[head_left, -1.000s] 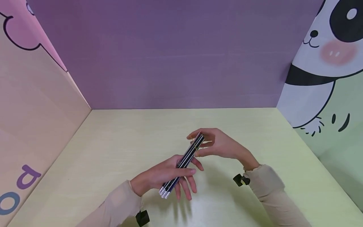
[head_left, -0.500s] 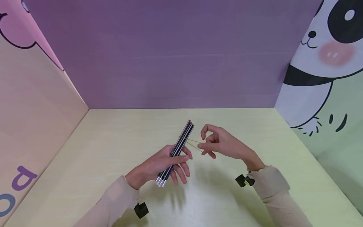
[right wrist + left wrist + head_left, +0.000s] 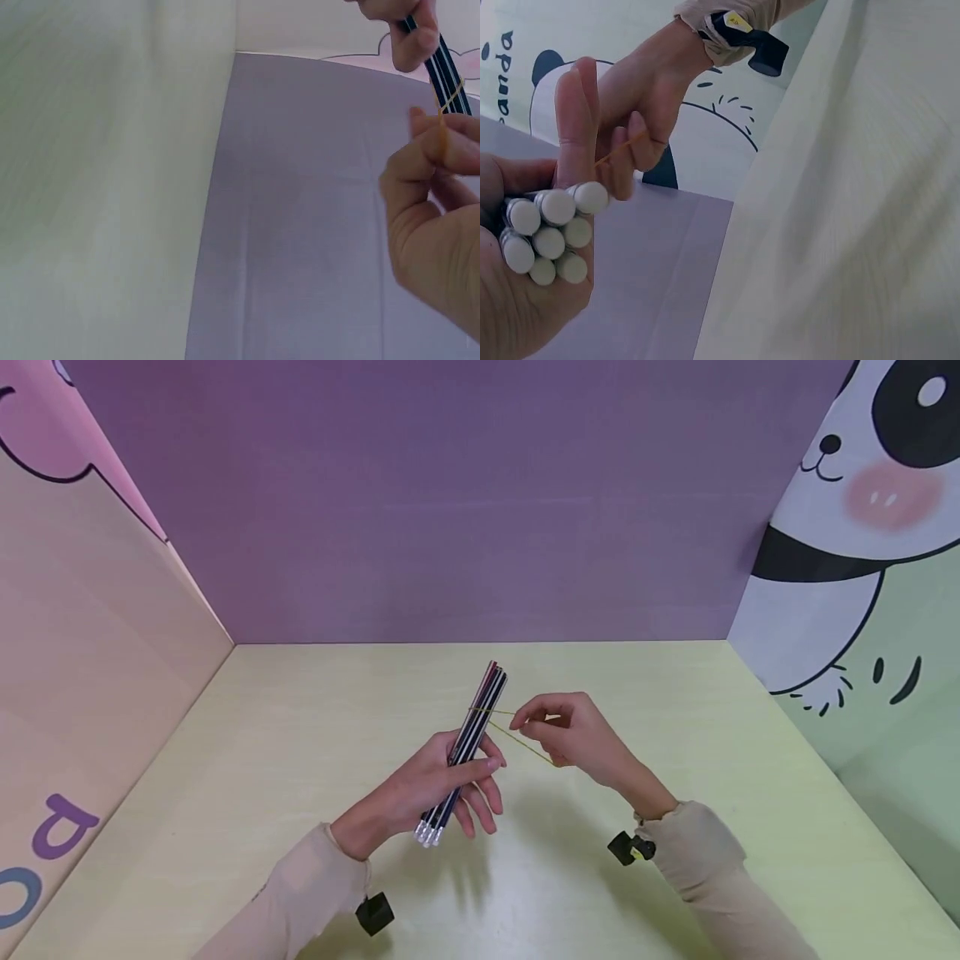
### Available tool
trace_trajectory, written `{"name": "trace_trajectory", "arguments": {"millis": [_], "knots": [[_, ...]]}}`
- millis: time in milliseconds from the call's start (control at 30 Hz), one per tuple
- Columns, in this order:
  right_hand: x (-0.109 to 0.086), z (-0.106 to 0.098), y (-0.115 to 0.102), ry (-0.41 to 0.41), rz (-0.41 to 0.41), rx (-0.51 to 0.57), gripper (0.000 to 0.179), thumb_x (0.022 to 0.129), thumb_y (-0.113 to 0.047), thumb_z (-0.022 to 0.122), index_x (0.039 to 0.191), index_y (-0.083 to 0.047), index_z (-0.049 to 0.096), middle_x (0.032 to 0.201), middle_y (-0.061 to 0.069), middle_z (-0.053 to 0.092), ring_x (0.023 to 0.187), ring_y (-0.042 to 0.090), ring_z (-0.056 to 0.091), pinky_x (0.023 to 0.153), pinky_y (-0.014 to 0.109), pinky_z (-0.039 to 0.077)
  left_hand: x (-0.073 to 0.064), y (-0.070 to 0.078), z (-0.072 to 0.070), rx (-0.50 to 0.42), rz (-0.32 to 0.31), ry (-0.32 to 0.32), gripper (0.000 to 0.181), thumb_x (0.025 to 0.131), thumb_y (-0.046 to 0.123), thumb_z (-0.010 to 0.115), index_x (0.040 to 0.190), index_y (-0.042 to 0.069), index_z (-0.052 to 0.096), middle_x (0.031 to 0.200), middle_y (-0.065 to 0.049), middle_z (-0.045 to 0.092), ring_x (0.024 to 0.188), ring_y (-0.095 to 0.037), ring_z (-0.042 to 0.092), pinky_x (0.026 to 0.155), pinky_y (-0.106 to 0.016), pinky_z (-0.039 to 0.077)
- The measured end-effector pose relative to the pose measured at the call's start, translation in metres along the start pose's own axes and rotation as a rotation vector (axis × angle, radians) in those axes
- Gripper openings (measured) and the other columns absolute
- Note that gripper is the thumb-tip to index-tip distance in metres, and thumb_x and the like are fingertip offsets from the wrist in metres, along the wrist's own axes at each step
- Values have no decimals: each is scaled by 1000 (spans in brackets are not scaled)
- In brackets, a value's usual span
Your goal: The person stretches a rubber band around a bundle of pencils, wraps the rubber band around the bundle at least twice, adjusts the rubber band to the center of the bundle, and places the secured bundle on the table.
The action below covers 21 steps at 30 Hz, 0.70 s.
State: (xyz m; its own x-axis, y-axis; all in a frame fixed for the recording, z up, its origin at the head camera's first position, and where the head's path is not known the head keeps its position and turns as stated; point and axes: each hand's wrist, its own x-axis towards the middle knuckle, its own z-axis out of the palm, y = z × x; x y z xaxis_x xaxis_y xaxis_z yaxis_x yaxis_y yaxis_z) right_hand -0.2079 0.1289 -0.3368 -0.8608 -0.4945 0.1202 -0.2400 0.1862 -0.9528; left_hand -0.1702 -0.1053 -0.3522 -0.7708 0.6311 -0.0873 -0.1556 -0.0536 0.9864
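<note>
A bundle of several dark striped pencils [image 3: 483, 702] leans up and away in my left hand [image 3: 416, 789], whose thumb lies across it. In the left wrist view, the white ends of the pencils [image 3: 549, 244] sit packed together against the palm. A thin yellow rubber band [image 3: 522, 744] goes round the upper part of the bundle and is stretched out to the right. My right hand [image 3: 573, 735] holds its far end with curled fingers, apart from the pencils. The right wrist view shows the band [image 3: 452, 96] crossing the pencils near the fingertips.
Both hands are above a pale table [image 3: 315, 710]. A purple wall [image 3: 480, 527] rises at its back edge, with printed cartoon walls at left and right. Small black cameras [image 3: 375, 914] are strapped at both wrists.
The bundle has moved left and away from me and stands steeper. My right hand first drew away from the pencils, stretching the band to the right, then turned with its fingers nearer the bundle.
</note>
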Motion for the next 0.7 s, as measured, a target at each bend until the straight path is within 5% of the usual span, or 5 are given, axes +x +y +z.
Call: {"name": "trace_trajectory", "arguments": {"millis": [167,333,500,700], "knots": [[7,2,11,-29,166,-136,8,91,-14,69,92,-11,76,78,7,65,49,12,40,44,22,31,0,2,-1,59,31,29,29,103,21,58,114,-3,47,82,-22,71,66,-36,72,54,-45,60],[8,-10,19,-208,240,-141,18,84,-29,80,89,-12,77,74,0,62,52,13,34,46,23,26,1,-1,0,214,65,31,25,104,18,55,114,-3,47,81,-22,71,66,-39,72,55,-49,59],[7,-25,23,-364,225,-79,28,84,-30,80,104,-10,75,70,-2,48,56,13,31,49,23,25,2,-7,5,375,58,51,11,104,12,53,107,2,52,76,-17,70,61,-33,72,51,-46,59],[3,-35,14,-359,88,-228,25,81,-28,83,97,-13,72,73,2,51,64,14,43,53,23,33,4,-15,11,418,24,-15,9,104,8,52,104,-1,52,73,-18,69,59,-33,71,49,-45,58]]}}
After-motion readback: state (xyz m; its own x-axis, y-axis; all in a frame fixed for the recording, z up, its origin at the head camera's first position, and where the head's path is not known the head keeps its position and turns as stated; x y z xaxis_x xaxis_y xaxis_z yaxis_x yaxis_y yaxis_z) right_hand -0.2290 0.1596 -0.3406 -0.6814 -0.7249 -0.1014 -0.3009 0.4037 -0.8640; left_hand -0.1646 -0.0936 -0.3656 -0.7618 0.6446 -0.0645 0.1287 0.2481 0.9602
